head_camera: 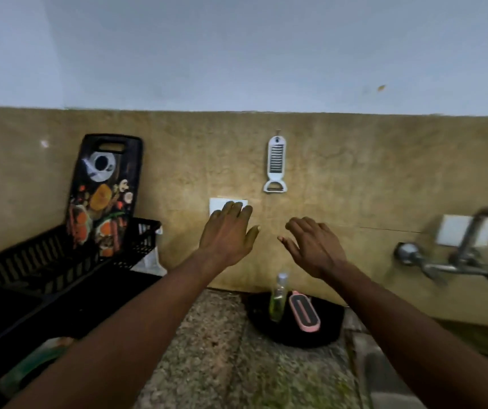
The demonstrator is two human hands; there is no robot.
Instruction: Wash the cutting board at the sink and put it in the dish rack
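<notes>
The cutting board (104, 193), black with a printed picture of a coffee cup and vegetables, stands upright in the black dish rack (59, 261) at the left end of the bench (222, 349), its handle slot uppermost and its back leaning against the tan tiled wall (355, 172); the rack sits against that wall, and something white and crumpled shows just behind its right end, too blurred to name. Both hands are raised in front of the wall above the middle of the bench, palms turned away from the camera; the left hand (228, 234) is spread with fingers loose and grasps nothing, its fingertips overlapping a white switch plate (216, 206) on the wall, though whether they touch it cannot be told; the right hand (313, 246) is likewise released, fingers slightly curled, empty, and apart from the left. Below the hands, at the back edge of the bench, a black pan (295, 332) holds a clear bottle (278, 296) of yellowish liquid standing upright and a pink and black brush (304, 314) lying beside it; a white grater and peeler (275, 163) hangs from a hook on the wall above; a metal tap (473, 252) juts from the wall at the right, beyond the bench's right edge.
</notes>
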